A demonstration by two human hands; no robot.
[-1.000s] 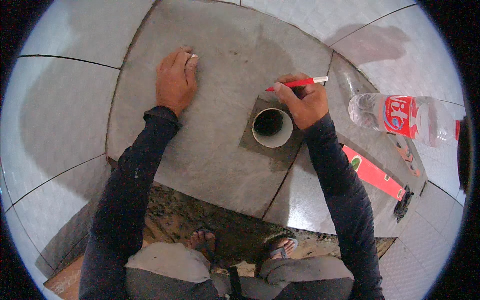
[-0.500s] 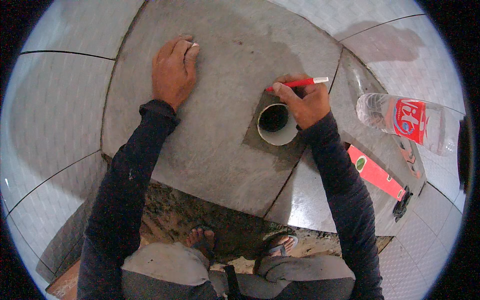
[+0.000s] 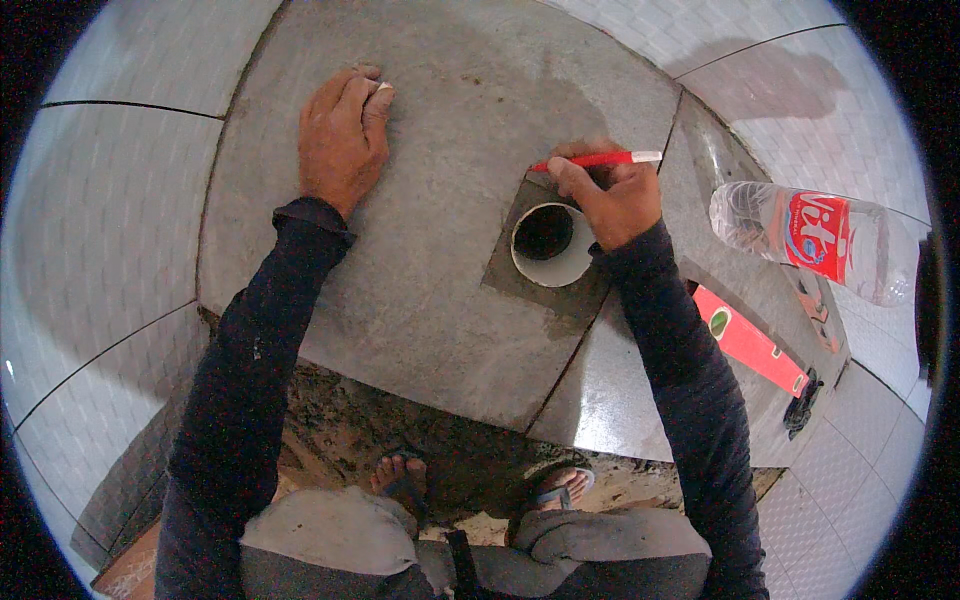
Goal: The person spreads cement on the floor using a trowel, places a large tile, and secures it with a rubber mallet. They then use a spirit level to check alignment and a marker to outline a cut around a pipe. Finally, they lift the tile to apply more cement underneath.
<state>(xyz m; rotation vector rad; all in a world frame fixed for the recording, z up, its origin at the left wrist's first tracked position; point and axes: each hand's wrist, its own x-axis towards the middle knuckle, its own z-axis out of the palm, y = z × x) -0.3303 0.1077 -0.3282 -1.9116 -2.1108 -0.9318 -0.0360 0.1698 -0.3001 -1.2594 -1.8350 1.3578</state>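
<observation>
My right hand [image 3: 612, 195] grips a red pencil [image 3: 600, 159] with a white end, held nearly flat. Its tip points left, at the upper corner of the square cutout [image 3: 507, 266] in the grey tile [image 3: 430, 270]. Inside that cutout the round mouth of a white pipe [image 3: 562, 270] stands just below my right hand, its inside dark. To the left, my left hand [image 3: 342, 140] rests on the tile with fingers curled in. A small white spot shows at its thumb tip; whether it is a nail or a held bit I cannot tell.
A clear plastic bottle with a red label [image 3: 820, 240] lies at the right. Below it is a red spirit level [image 3: 750, 340], partly behind my right forearm. Pale wall tiles [image 3: 120, 200] border the floor. Dark rough ground [image 3: 340, 430] lies before my sandalled feet.
The pencil has tilted flatter, and its tip has shifted slightly up and left along the cutout's corner. My left hand stays in place; the whole view has shifted a little.
</observation>
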